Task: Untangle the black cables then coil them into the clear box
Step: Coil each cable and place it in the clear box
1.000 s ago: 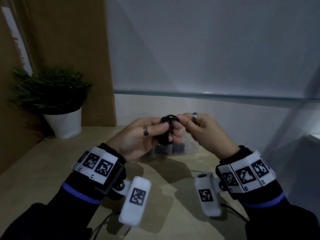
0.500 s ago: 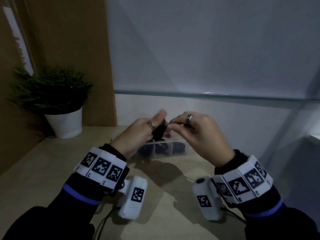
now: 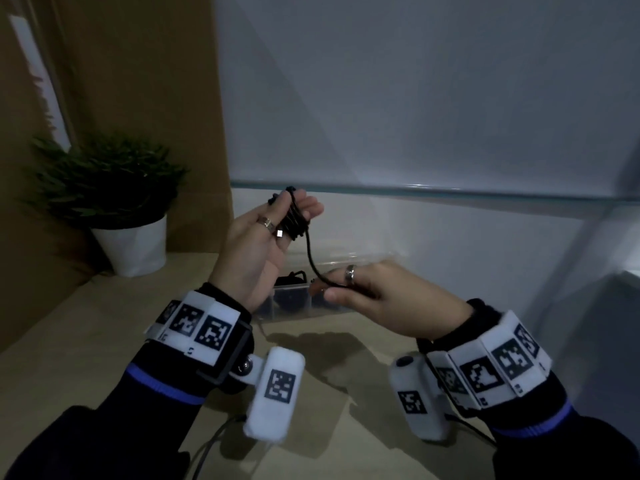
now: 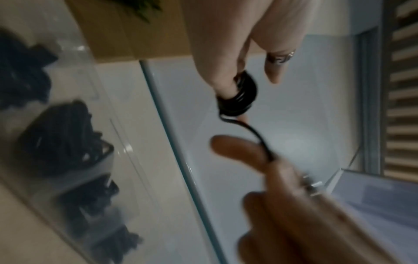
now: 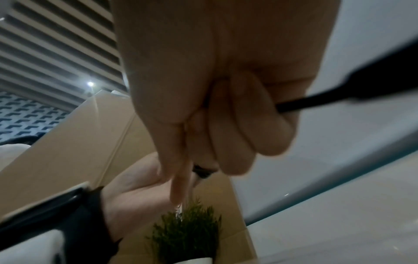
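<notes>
Black cable (image 3: 293, 220) is wound in a small coil round the fingers of the left hand (image 3: 258, 252), whose grip is curled round it, raised above the clear box (image 3: 360, 259) on the desk (image 3: 104, 341). One loose strand hangs down to the right hand (image 3: 388, 299), its grip pinching the cable's end

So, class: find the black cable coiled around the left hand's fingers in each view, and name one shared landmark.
Head: black cable coil upper centre, on the left hand.
Left wrist: upper centre.
Right wrist: barely visible, centre-low.
Shared landmark: green potted plant.
</notes>
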### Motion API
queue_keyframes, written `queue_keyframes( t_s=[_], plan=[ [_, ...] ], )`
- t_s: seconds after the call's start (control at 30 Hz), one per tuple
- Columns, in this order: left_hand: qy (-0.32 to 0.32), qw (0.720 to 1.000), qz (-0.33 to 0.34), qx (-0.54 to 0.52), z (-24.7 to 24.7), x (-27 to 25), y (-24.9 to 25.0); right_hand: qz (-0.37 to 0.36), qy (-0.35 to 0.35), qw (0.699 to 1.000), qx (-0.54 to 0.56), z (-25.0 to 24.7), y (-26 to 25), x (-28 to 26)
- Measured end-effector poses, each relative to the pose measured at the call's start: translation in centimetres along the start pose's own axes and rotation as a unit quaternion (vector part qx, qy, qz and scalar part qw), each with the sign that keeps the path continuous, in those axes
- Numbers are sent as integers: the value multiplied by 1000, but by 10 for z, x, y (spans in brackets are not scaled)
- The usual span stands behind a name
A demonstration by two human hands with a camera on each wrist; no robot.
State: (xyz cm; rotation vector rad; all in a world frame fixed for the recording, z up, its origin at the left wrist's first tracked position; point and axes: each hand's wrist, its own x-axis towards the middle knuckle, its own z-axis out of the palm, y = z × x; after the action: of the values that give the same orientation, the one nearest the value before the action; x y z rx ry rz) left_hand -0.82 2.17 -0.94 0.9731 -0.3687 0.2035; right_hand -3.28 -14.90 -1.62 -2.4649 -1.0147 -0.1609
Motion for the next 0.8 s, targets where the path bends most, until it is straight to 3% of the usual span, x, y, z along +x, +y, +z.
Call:
queue_keyframes(
  t_s=[0.13, 0.27, 0.37, 0.43, 0.57, 0.67, 0.8],
  plan=[
    [-13, 988, -49, 147, 0, -3, -4, -70, 84, 994, -14, 5, -9, 1],
    [-168, 940, -114, 272, -3, -11, -10, -40, 234, 971, 26, -2, -5, 0],
    [-254, 901, -157, 315, -2, -16, -8, -6, 288, 957, 31, -7, 0, -1],
    [-279, 893, -162, 315, 2, -21, -3, 16, 292, 955, 44, -8, 6, 0],
    [-260, 927, -178, 202, 4, -23, 4, 51, 222, 970, 86, -4, 11, 3],
    [-246, 948, -145, 140, 3, -21, 3, 42, 178, 972, 145, 2, 4, 5],
    [-247, 959, -131, 53, 3, -20, 0, 41, 157, 938, 305, -4, -7, 1]
  ],
)
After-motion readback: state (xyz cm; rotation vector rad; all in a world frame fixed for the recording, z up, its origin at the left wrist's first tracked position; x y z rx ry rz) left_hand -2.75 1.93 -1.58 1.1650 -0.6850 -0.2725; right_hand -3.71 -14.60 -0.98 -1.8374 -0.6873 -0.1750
